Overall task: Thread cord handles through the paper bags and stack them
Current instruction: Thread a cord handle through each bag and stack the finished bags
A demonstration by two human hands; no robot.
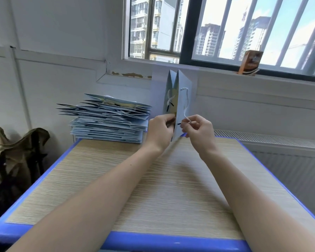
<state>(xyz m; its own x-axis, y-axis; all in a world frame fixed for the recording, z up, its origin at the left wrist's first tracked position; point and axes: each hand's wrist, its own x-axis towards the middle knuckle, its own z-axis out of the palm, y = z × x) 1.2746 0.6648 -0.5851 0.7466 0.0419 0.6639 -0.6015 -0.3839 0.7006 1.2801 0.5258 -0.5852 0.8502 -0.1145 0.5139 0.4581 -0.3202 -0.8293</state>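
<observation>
Paper bag (182,106): pale blue, folded flat, held upright above worktop (153,188). Left hand (160,130) grip pinches its lower edge; right hand (198,130) grip pinches white twisted cord (185,111). Stack (107,119): far-left worktop corner.

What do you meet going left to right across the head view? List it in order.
Olive folding chair → stack of finished paper bags → left hand → the upright paper bag being threaded → right hand pinching the cord handle → brown carton on the windowsill.
</observation>
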